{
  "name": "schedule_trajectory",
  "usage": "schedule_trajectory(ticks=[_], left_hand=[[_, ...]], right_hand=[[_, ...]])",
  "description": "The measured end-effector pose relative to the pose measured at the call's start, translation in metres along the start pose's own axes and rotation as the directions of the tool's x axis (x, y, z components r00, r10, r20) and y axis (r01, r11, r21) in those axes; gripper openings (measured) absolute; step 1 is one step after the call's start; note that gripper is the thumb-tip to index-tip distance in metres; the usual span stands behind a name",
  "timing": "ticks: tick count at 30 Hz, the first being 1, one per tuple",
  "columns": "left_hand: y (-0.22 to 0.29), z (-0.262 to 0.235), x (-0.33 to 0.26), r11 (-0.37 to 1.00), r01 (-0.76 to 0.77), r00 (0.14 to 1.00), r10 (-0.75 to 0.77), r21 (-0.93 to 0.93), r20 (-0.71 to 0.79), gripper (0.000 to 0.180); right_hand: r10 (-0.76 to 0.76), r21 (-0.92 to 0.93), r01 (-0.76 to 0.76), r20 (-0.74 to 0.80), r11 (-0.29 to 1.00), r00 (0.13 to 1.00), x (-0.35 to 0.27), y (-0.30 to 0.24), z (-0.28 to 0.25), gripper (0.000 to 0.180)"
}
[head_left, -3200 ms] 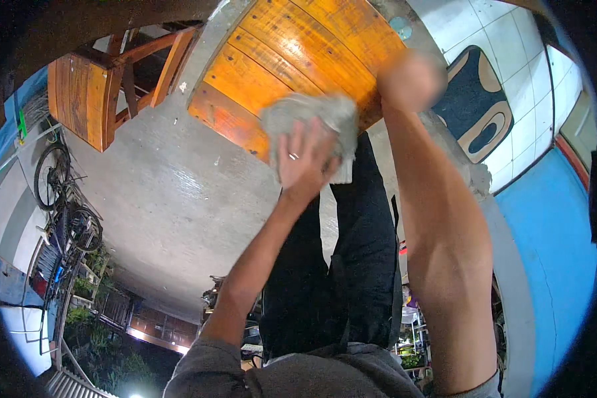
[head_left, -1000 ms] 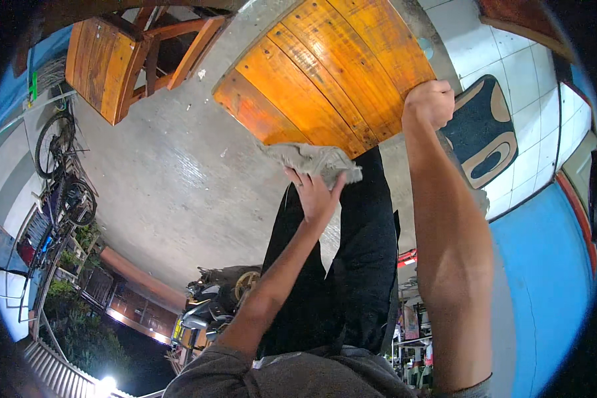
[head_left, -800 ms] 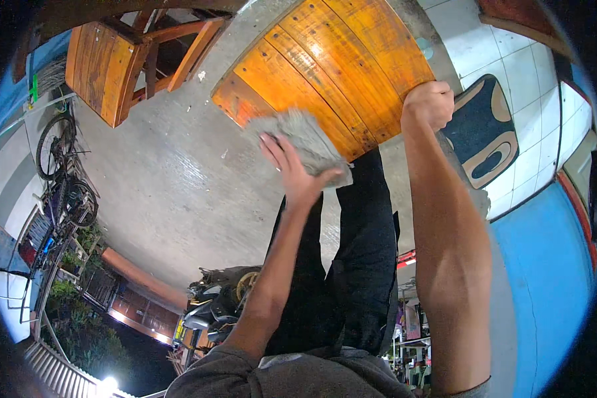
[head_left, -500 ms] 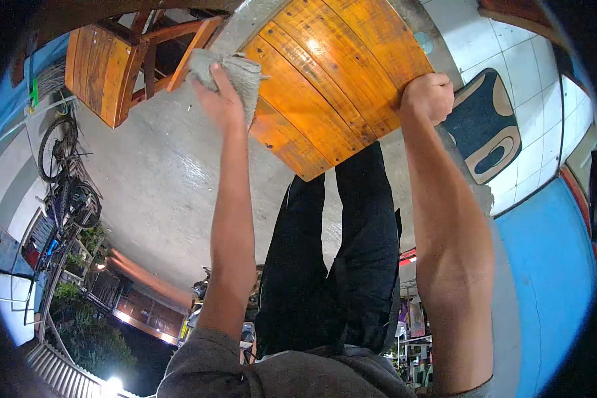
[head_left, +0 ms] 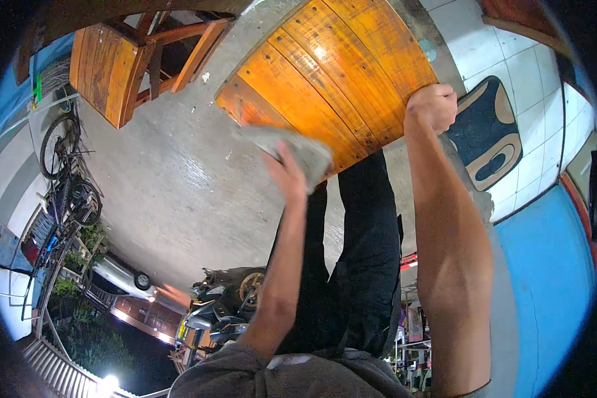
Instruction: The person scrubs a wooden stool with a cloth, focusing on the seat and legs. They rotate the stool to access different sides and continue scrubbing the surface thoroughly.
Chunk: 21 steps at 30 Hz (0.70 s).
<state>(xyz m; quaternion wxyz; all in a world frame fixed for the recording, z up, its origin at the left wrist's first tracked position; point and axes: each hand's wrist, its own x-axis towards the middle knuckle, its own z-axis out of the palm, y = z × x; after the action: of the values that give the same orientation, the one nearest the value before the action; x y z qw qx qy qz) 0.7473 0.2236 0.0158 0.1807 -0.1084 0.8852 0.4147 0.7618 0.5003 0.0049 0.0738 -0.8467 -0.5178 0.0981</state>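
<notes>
A slatted wooden tabletop (head_left: 331,73), orange-brown and glossy, spreads in front of my legs. My left hand (head_left: 288,174) is closed on a grey cloth (head_left: 305,151), which lies over the near left corner of the wood; cloth and fingers are a little blurred. At the right edge of the tabletop, my right hand (head_left: 432,106) is closed round the rim, its fingertips hidden on the far side.
Left of the tabletop stands another wooden piece of furniture (head_left: 106,73) with slatted panels. A dark mat with beige patches (head_left: 487,132) lies on white tiles at right. Bicycles (head_left: 63,159) lean along the left side; a motorcycle (head_left: 219,305) stands behind me on the concrete floor (head_left: 159,179).
My left hand and the cloth have moved from the tabletop's left edge toward me and to the right, onto its near corner. My right hand keeps its grip on the edge.
</notes>
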Motion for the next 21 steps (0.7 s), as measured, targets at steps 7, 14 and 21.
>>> schedule_trajectory(ticks=[7, 14, 21], left_hand=[[0.050, -0.021, 0.166, 0.959, -0.269, 0.963, 0.271, -0.086, 0.001, 0.058], [0.025, 0.022, -0.009, 1.000, -0.011, 0.994, 0.014, 0.021, -0.111, 0.067], [0.008, 0.009, -0.014, 0.978, 0.192, 0.981, -0.193, -0.082, -0.002, 0.064]], right_hand=[[-0.008, 0.009, 0.008, -0.028, 1.000, 1.000, -0.001, -0.002, 0.001, 0.043], [-0.005, -0.035, 0.006, 0.026, 0.999, 1.000, 0.003, 0.000, -0.004, 0.044], [-0.009, -0.018, 0.010, 0.025, 1.000, 1.000, 0.000, 0.004, 0.001, 0.044]])
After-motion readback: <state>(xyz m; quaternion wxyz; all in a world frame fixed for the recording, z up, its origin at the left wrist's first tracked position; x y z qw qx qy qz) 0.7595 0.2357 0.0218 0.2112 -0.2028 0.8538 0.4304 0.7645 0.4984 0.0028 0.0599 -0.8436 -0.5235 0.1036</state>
